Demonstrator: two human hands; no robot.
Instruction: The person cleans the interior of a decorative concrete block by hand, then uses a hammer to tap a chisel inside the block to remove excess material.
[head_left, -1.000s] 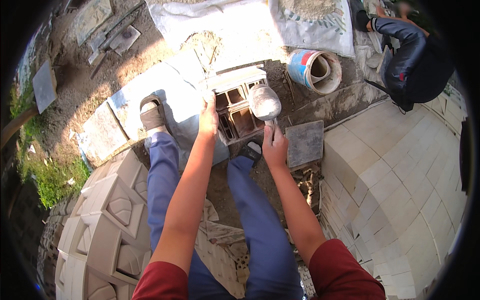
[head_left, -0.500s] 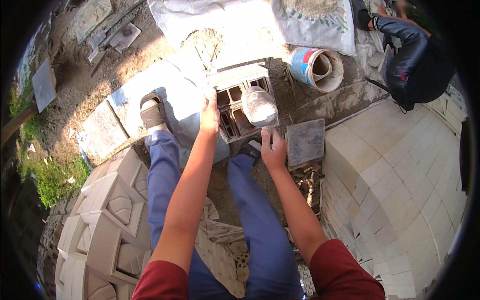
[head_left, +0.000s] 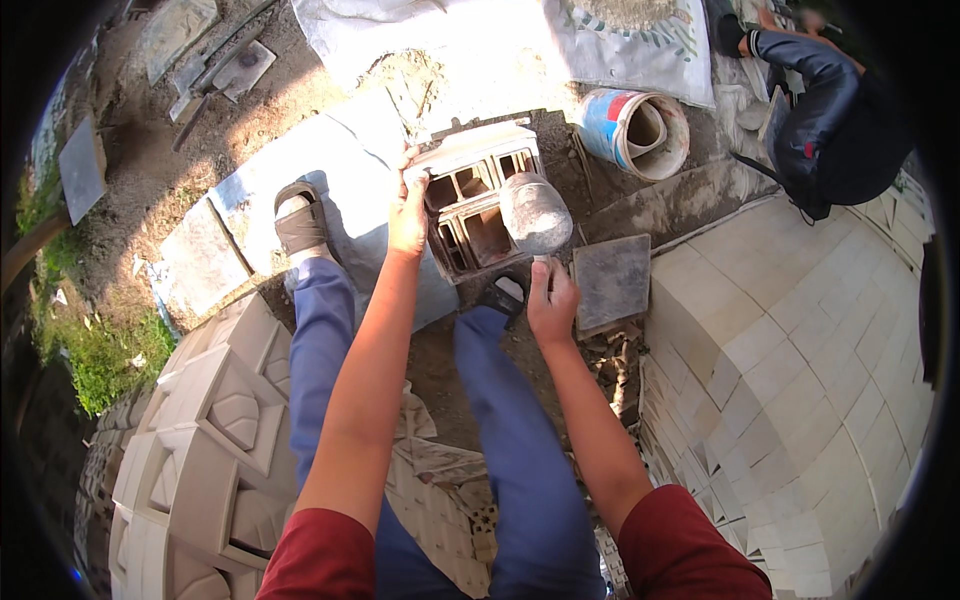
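Work under way: gridded frame (head_left: 468,204) lay just beyond the right foot (head_left: 504,294), visible cells open; whether any portion was finished or remained could not be told. Left hand (head_left: 408,212): fingers at the frame's left edge, grip uncertain. Right hand (head_left: 553,302): clenched around the handle of a round-headed tool (head_left: 537,213). Half a second earlier, the tool's head sat farther left over the frame.

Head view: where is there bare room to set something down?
Bare: the grey slab, right of the right hand; the pale sheet between the left sandal and left hand. Crowded: the gridded frame, overlapped by the round-headed tool.
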